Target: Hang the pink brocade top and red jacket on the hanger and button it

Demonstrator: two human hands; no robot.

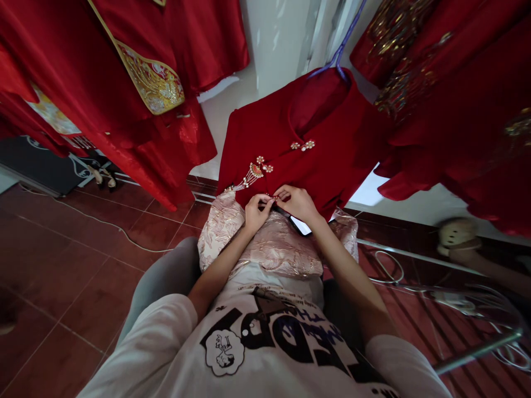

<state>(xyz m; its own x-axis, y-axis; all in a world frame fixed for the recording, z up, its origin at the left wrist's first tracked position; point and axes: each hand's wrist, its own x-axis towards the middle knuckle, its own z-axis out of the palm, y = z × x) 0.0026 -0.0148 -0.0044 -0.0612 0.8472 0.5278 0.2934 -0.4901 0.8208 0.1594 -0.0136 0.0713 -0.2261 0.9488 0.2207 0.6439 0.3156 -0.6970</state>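
Observation:
A red satin cheongsam-style top (290, 138) hangs from a blue hanger (337, 55) in front of me. Its lower edge reaches my hands. My left hand (257, 213) and my right hand (295, 203) meet there, with fingertips pinching a small fastening (275, 197) on the red cloth. Higher on the top sit a pearl-flowered frog closure (302, 145) and a tasselled gold ornament (253, 173). Below my right hand, a phone (300, 225) lies partly hidden on pink brocade cloth (277, 243) across my lap.
Red gowns with gold embroidery (153, 83) hang at the left and right. A metal rack (477, 348) stands at the lower right, near a plush toy (458, 237). A white cable (103, 224) crosses the dark red tile floor (70, 276). A white wall (274, 50) stands behind.

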